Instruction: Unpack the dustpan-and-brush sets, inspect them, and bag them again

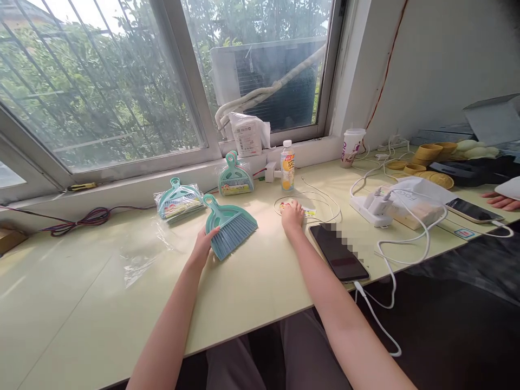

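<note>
My left hand (202,246) grips a mint-green dustpan (244,211) by its left side, thumb on top. A small hand brush (233,235) with grey-blue bristles lies against the pan's face. My right hand (292,215) rests on the table with its fingers curled over a colourful printed card (310,212), which shows at both sides of the hand. Behind the left hand, a similar wrapped dustpan set (179,200) lies in clear plastic. Another dustpan set with a printed card (235,176) leans near the window sill.
A drink bottle (287,165) stands behind my right hand, with a thin white cable looped around that spot. A phone (339,252) lies beside my right forearm. Farther right are a power strip (370,211), a paper cup (352,147) and another person's hand (504,200). Clear plastic wrap (138,268) lies left.
</note>
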